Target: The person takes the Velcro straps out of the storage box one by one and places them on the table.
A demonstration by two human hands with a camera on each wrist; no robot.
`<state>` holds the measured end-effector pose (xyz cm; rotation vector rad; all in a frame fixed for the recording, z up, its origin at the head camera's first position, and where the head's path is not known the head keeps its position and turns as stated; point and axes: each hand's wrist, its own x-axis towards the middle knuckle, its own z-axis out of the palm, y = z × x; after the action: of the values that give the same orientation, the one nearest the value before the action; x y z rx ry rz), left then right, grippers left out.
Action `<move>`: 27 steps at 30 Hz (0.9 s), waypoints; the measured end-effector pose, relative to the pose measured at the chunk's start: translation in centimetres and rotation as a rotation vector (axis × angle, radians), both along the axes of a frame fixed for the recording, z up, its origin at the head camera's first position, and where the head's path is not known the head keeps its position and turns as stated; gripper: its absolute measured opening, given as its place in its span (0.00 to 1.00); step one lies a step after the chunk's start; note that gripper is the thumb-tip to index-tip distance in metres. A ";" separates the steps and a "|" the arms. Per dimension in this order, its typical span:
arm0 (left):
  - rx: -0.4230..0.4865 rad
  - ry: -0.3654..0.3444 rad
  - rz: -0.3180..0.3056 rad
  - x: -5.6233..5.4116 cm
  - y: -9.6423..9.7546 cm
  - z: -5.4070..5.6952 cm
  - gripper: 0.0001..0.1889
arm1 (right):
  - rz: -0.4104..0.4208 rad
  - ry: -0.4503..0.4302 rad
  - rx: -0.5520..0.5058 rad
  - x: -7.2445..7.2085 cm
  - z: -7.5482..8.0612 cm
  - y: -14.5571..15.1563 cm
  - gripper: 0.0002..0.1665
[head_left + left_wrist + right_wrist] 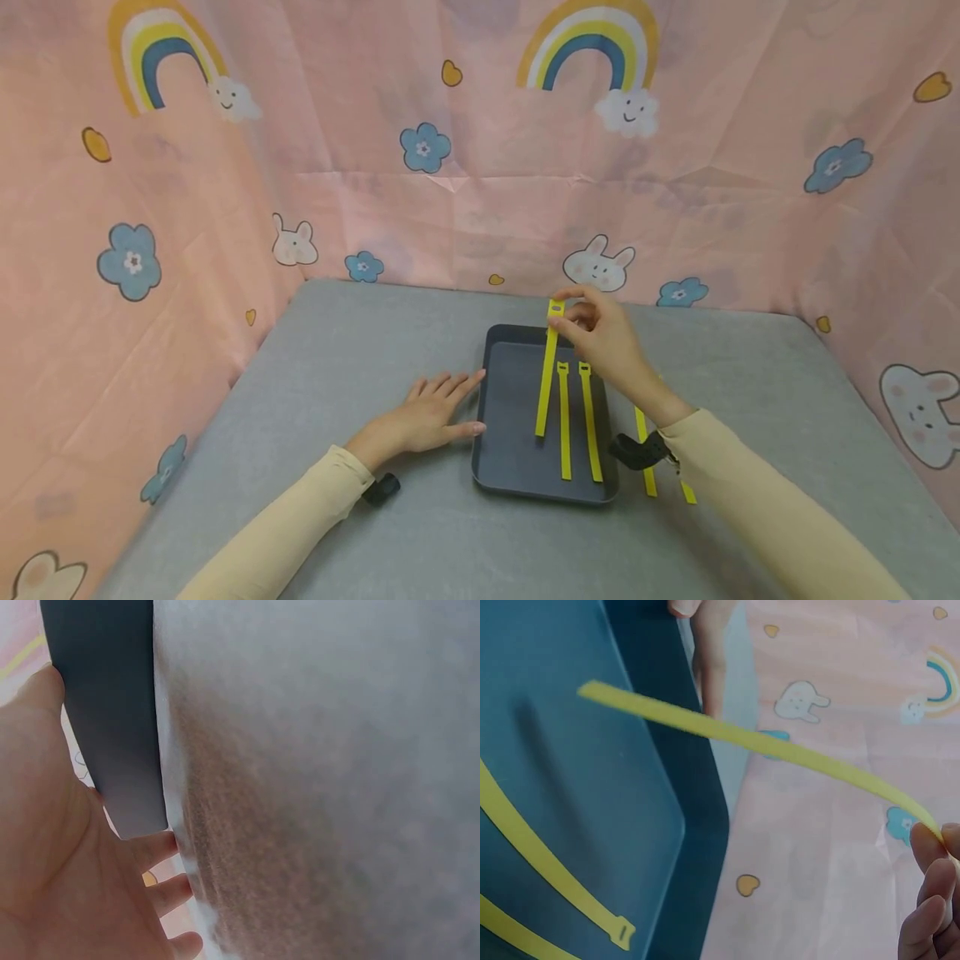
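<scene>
My right hand pinches a yellow hook-and-loop cable tie by its slotted head, over the far part of a dark grey tray. The tie's tail hangs down across the tray; in the right wrist view the tie bends slightly near the fingertips. Two more yellow cable ties lie side by side in the tray's right half, slotted heads at the far end. With fingers spread, my left hand rests at the tray's left side, thumb and index finger at the wall.
To the right of the tray, partly hidden by my right forearm, two yellow cable ties lie on the grey tabletop. A pink printed cloth hangs behind the table and on both sides. Each wrist wears a black strap.
</scene>
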<state>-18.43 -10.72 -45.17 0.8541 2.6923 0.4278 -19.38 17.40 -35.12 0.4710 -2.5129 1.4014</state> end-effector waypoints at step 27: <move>0.002 -0.003 -0.014 0.0 -0.1 0.2 0.43 | -0.058 0.050 0.009 1.2 3.2 4.5 0.17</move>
<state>-18.39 -10.82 -44.96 0.8720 2.6815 0.4277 -18.14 21.92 -31.95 0.4257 -2.4740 1.3404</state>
